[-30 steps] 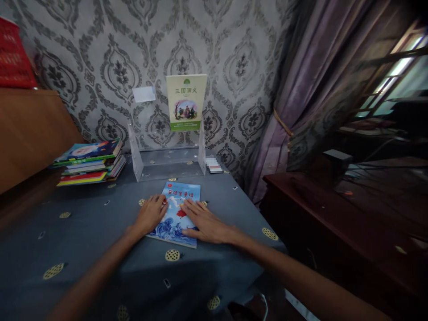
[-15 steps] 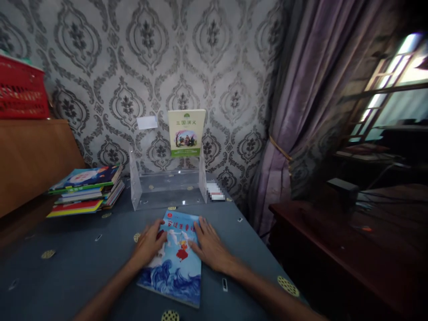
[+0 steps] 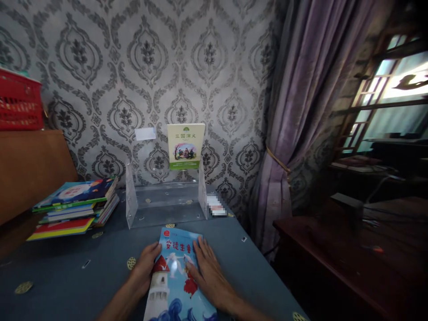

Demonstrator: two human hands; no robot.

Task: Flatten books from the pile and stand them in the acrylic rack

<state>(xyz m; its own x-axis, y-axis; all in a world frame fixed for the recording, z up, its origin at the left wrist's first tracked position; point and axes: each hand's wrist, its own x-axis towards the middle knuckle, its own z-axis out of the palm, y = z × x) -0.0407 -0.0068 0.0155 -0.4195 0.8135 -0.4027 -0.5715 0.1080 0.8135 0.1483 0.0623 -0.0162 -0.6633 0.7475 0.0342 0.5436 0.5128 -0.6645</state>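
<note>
The left hand (image 3: 144, 269) lies on the left edge of the book (image 3: 177, 276), with its fingers loosely curled along that side. The right hand (image 3: 207, 276) lies flat on the right part of the cover, fingers stretched out and a little apart. Neither hand lifts or pinches the book; both just press on it.

The book lies flat on a table (image 3: 67, 276) with a blue-grey cloth that has small round yellow marks. Behind the book stands a clear stand (image 3: 165, 203), and a green and white book (image 3: 186, 146) leans upright at its back (against the patterned wall). To the left is a stack of books (image 3: 75, 205), well apart from the hands. A purple curtain (image 3: 294, 116) hangs on the right, next to a window (image 3: 394, 89).

The book's cover is bright blue, with a white lighthouse with a red roof, blue waves at the bottom, a red shape in the middle and red letters on top.
</note>
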